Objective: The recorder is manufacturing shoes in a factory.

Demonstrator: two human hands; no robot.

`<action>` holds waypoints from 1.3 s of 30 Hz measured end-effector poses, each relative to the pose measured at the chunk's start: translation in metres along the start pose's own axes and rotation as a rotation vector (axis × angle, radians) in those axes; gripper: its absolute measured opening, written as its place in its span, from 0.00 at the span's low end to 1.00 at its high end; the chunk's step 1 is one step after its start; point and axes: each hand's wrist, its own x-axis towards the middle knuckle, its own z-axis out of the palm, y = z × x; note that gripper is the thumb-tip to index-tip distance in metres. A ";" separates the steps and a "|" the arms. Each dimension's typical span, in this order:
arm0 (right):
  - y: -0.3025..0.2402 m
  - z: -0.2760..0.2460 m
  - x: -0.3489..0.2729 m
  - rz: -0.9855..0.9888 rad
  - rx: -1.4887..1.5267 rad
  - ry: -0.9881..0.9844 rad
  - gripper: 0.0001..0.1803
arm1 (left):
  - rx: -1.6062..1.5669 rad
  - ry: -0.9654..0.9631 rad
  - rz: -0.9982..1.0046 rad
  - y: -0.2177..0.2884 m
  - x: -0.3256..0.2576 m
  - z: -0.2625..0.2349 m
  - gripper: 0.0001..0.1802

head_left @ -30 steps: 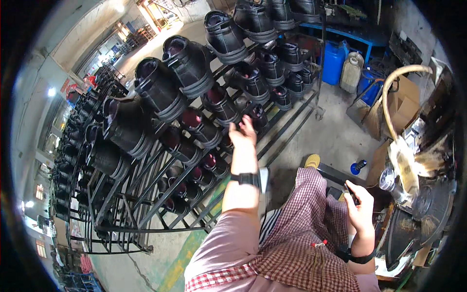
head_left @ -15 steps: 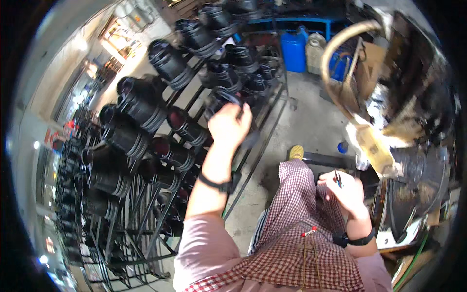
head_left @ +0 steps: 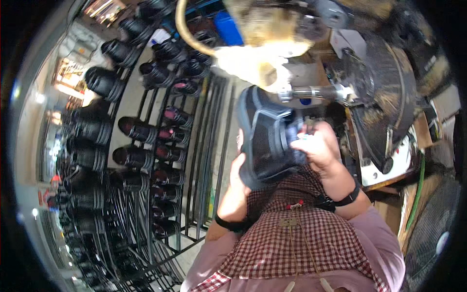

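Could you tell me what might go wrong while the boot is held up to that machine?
The right hand grips the boot just below the machine's spindle, so fingers could touch it if it turns. The left hand only cups the boot's edge, so it might twist loose. The apron hangs close beneath and could perhaps catch.

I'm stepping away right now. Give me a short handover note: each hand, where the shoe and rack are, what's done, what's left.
Left hand: grips the dark shoe from its left side.
Right hand: clamped on the shoe's right side.
Shoe: held up in front of the chest, close to the machine spindle.
Rack: to the left, rows of dark shoes on its pegs.
Done: one shoe is in hand.
Left: likely working it at the machine; many shoes wait on the rack.
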 end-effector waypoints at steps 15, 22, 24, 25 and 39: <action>-0.066 -0.014 0.053 -0.112 0.174 0.274 0.21 | 0.532 -0.104 0.223 0.059 0.081 0.118 0.30; -0.051 -0.027 0.021 -0.443 -0.667 0.110 0.20 | 0.509 0.000 0.323 0.044 0.067 0.115 0.25; -0.054 -0.027 0.022 -0.448 -0.646 0.062 0.20 | 0.499 -0.068 0.365 0.042 0.070 0.114 0.24; -0.054 -0.027 0.023 -0.483 -0.614 0.052 0.19 | 0.484 -0.137 0.408 0.042 0.073 0.114 0.22; -0.061 -0.030 0.031 -0.519 -0.435 0.101 0.08 | 0.449 0.175 -0.078 0.057 0.081 0.149 0.29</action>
